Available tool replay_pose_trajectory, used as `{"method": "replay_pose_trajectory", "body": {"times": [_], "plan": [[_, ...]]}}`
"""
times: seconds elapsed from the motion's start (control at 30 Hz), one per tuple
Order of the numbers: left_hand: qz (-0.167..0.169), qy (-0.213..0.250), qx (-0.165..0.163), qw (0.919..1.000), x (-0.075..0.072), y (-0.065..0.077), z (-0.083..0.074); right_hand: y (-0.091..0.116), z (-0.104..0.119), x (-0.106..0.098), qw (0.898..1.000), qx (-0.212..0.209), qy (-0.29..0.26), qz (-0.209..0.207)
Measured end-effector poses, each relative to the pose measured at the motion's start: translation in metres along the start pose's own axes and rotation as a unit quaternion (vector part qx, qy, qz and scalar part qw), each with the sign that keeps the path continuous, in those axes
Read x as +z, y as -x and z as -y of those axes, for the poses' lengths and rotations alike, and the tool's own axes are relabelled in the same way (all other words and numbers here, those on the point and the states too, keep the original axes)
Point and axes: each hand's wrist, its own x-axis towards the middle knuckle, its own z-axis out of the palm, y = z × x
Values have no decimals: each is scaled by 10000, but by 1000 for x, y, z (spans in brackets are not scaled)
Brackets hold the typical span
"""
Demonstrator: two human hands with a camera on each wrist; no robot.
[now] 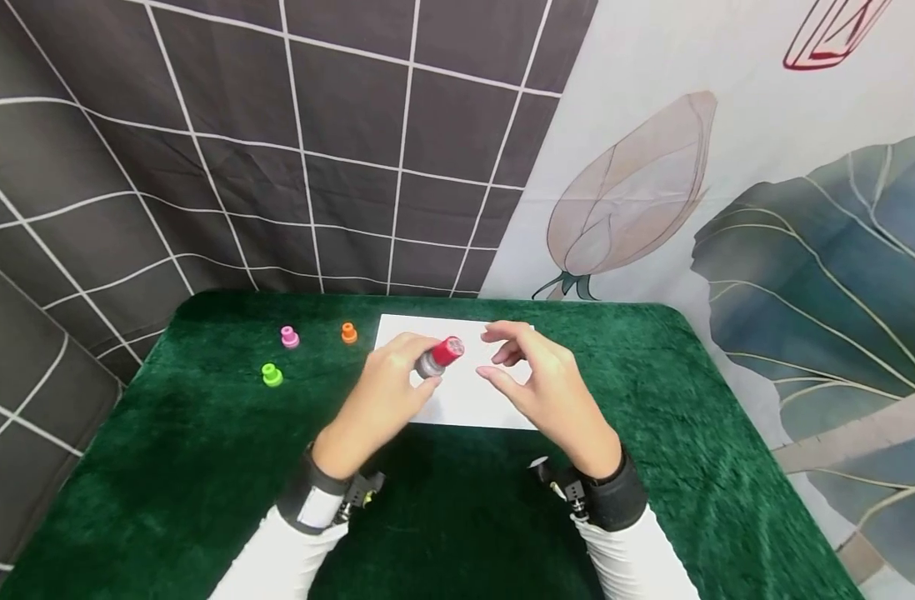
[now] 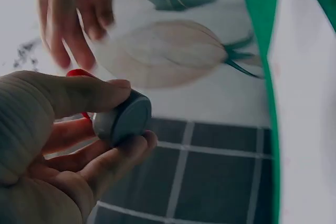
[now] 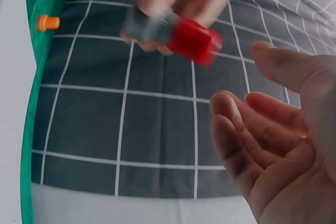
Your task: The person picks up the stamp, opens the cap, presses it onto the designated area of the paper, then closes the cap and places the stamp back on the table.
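My left hand (image 1: 386, 375) holds a short grey cylinder with a red top (image 1: 447, 351) above a white sheet of paper (image 1: 476, 404). In the left wrist view, thumb and fingers pinch the cylinder's grey end (image 2: 135, 119), whose flat round face shows. A pale pattern, too small to read, marks the red end. Just right of it, apart from the cylinder, my right hand (image 1: 547, 379) hovers with fingers loosely bent and nothing between them. The right wrist view shows the red end (image 3: 194, 41) pointing toward that hand, blurred.
On the green cloth-covered table (image 1: 202, 467), left of the paper, stand small knobbed pieces: pink (image 1: 289, 337), orange (image 1: 348, 333) and bright green (image 1: 272, 375). Behind hang a dark gridded cloth (image 1: 352, 192) and a white flowered one (image 1: 652, 275).
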Motion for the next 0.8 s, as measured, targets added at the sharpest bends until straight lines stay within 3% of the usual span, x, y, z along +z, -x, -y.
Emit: {"method": "replay_pose_trajectory", "body": {"times": [0.2, 0.37, 0.67, 0.8], "plan": [[-317, 248, -820, 9958, -11, -1, 39, -1, -15, -9, 9994, 259, 44, 204], [-522, 342, -1167, 9912, -22, 2, 66, -2, -35, -13, 9979, 367, 201, 503], [-346, -235, -1564, 9868, -36, 9, 115, 14, -74, -34, 9889, 578, 846, 1072], [-189, -398, -1762, 9834, -37, 11, 131, 23, -92, -39, 9805, 967, 959, 1419]]}}
